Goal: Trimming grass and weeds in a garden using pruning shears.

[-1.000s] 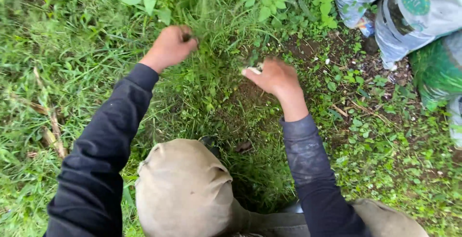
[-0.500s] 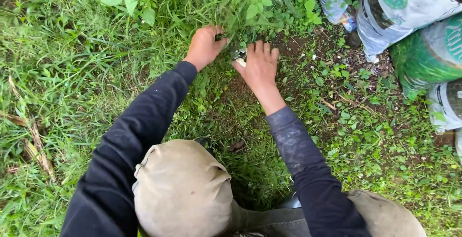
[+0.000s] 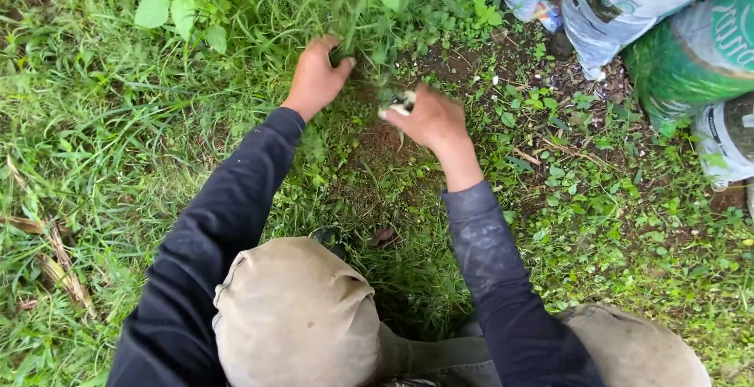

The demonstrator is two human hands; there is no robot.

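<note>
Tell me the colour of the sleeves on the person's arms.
Dark navy, almost black, with pale dusty smudges on the right sleeve; the head view shows it.

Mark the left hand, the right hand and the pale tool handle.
left hand (image 3: 316, 79), head view, back of the hand.
right hand (image 3: 430, 117), head view, back of the hand.
pale tool handle (image 3: 399, 105), head view, exposed end.

outdoor garden plot, probably: grass (image 3: 94, 120), weeds, bare soil (image 3: 463, 61), filled sacks (image 3: 675, 57).
</note>
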